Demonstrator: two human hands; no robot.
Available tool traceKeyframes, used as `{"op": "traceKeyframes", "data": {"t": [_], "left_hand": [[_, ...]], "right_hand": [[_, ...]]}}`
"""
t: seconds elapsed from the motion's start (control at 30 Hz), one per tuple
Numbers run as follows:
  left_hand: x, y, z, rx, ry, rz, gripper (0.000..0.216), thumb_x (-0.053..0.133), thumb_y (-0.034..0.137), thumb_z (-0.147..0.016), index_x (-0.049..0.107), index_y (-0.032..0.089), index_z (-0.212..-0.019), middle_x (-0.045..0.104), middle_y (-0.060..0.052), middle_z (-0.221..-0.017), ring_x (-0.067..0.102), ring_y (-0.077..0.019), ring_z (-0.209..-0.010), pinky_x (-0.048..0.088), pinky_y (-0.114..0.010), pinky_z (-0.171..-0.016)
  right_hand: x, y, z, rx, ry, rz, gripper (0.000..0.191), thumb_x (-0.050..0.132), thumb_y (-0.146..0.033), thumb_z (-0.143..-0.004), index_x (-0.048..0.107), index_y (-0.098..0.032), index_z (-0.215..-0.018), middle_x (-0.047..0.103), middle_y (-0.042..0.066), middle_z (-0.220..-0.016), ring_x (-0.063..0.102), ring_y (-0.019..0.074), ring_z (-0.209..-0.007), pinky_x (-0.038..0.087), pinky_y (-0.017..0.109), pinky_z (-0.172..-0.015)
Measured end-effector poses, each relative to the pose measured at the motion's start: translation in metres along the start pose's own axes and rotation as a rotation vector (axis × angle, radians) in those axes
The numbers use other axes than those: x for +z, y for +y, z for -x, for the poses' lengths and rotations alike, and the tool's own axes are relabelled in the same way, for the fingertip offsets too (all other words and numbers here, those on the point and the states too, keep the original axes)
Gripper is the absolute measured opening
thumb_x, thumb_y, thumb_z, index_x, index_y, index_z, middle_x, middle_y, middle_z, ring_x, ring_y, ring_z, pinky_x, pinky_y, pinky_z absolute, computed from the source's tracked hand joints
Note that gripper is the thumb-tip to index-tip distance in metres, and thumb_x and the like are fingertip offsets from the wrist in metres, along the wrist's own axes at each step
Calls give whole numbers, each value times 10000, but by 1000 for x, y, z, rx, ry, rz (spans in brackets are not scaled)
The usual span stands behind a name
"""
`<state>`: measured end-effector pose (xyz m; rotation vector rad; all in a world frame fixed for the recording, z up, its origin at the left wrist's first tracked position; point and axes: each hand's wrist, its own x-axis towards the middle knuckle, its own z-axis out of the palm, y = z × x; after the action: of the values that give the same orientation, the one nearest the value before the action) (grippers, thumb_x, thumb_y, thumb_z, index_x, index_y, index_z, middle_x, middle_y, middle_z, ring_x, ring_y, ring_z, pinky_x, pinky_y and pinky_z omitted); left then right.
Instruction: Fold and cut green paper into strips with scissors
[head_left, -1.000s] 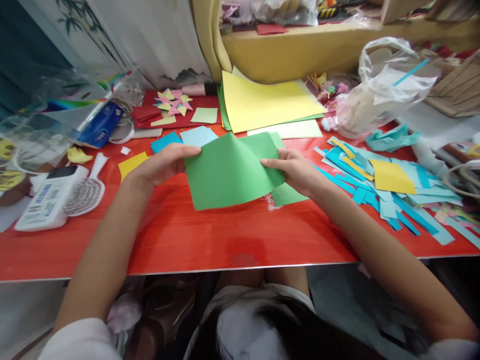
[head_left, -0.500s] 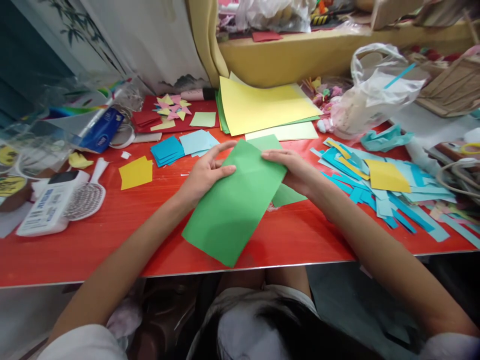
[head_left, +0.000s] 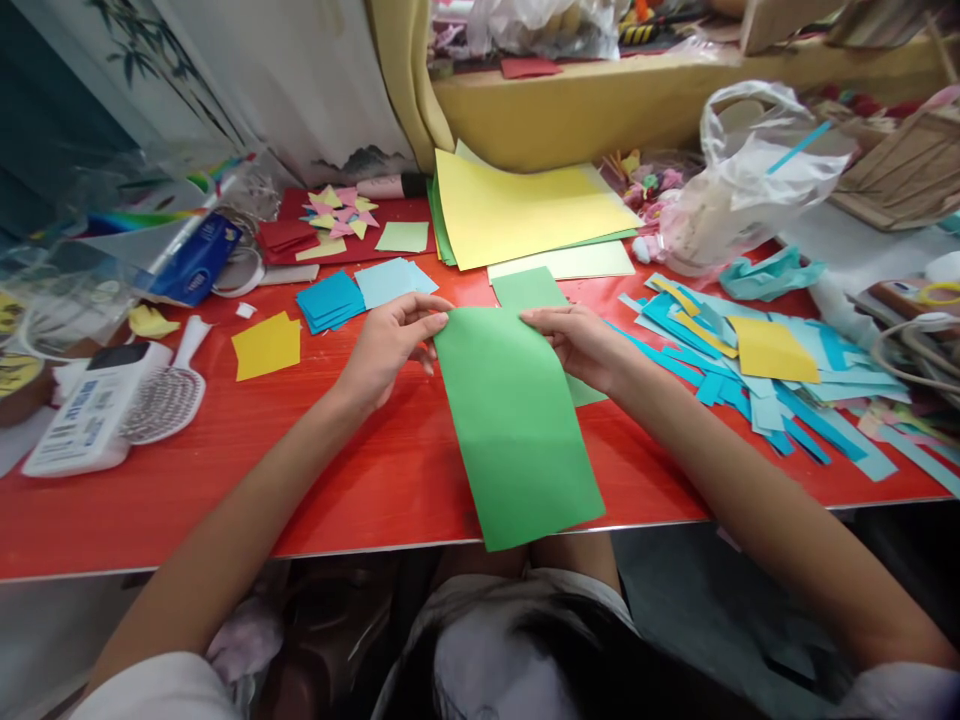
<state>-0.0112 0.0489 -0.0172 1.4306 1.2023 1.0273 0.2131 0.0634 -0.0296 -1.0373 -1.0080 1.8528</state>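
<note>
A green sheet of paper (head_left: 517, 420) hangs between my two hands, its lower end reaching over the table's front edge. My left hand (head_left: 390, 345) pinches its upper left corner between thumb and fingers. At the upper right corner my right hand (head_left: 581, 345) is closed on it, thumb on top. Another piece of green paper (head_left: 529, 288) lies on the table behind the held sheet, which covers most of it. Left of my hands are a stack of blue paper squares (head_left: 330, 302), light blue squares (head_left: 391, 282) and yellow squares (head_left: 266, 346).
The red table (head_left: 360, 480) also bears large yellow sheets (head_left: 532, 210) at the back. Blue paper strips (head_left: 780, 370) with a yellow square (head_left: 774, 349) lie right. A white bottle (head_left: 94, 410) and hairbrush (head_left: 166, 400) lie left. A plastic bag with a cup (head_left: 739, 205) stands back right.
The green sheet has turned from slanting down-left to hanging down and slightly right. My left hand has moved from its left edge to the upper left corner; my right hand has stayed near its place.
</note>
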Motion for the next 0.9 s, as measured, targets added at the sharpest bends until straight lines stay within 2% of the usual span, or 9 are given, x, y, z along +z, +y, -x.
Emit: {"op": "traceKeyframes", "data": {"t": [0.07, 0.2, 0.37, 0.57, 0.7, 0.9], "left_hand": [[0, -3, -1, 17, 42, -42, 153, 589, 308, -772, 609, 203, -880, 559, -4, -704, 504, -91, -510, 431, -227, -421], [-2, -11, -4, 81, 93, -233, 105, 572, 268, -768, 612, 196, -835, 608, -18, -767, 560, -133, -672, 449, -249, -534], [0, -12, -3, 210, -9, -498, 121, 552, 269, -787, 623, 202, -858, 641, -20, -876, 570, -159, -834, 431, -291, -704], [12, -11, 4, 302, -52, -578, 127, 535, 268, -811, 611, 206, -892, 633, -26, -887, 568, -158, -829, 430, -297, -739], [16, -12, 6, 374, -21, -550, 108, 533, 248, -822, 607, 206, -888, 619, -22, -872, 558, -149, -805, 434, -294, -741], [18, -9, 10, 447, 33, -512, 89, 539, 197, -827, 612, 207, -876, 598, -10, -833, 542, -135, -778, 434, -278, -721]], "right_hand": [[-2, 2, -2, -25, 39, 23, 34, 627, -160, -770, 649, -134, -761, 652, 30, -699, 601, 93, -590, 514, 191, -578], [-1, 7, -4, -76, 46, 124, 51, 594, -128, -779, 644, -139, -779, 651, 32, -711, 602, 88, -611, 509, 187, -586], [8, 16, -3, -104, -6, 211, 130, 540, -146, -808, 668, -159, -827, 669, 34, -782, 621, 91, -690, 513, 181, -638], [20, 23, 4, -93, 21, 248, 123, 580, -215, -792, 673, -178, -862, 647, 11, -729, 584, 91, -615, 488, 188, -572], [28, 21, 11, -99, -19, 251, 144, 565, -238, -795, 672, -179, -872, 645, 11, -718, 578, 104, -602, 468, 202, -534], [33, 23, 15, -142, 18, 215, 164, 550, -225, -798, 682, -176, -882, 635, 7, -686, 561, 98, -568, 439, 198, -506]]}}
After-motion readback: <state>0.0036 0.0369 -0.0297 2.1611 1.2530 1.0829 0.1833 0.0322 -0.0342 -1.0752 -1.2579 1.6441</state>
